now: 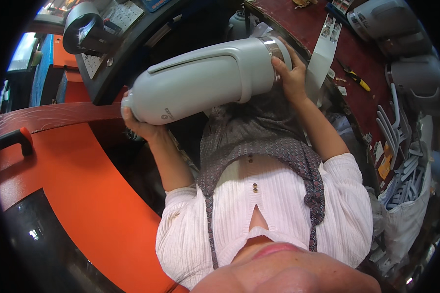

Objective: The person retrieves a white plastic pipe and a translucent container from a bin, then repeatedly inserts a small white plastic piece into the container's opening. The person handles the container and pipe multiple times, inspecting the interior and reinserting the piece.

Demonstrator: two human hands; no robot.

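Observation:
A large light grey vacuum flask (pixel 195 83) with a long side handle lies almost level in front of me, its right end slightly higher. My left hand (pixel 144 129) is closed round its narrower end, with the fingers partly hidden behind it. Gripping the other end, beside a shiny metal band, is my right hand (pixel 293 73), its thumb near the band. The flask is held in the air above my patterned dark apron (pixel 264 132).
On the right, a dark red tabletop (pixel 288 17) carries a paper strip (pixel 323 53), a yellow-and-black hand tool (pixel 358 80) and grey flask bodies (pixel 415 80). Below hangs a white sack (pixel 408 219) of grey plastic handles (pixel 408 180). An orange panel (pixel 88 180) with a black handle (pixel 17 141) stands left.

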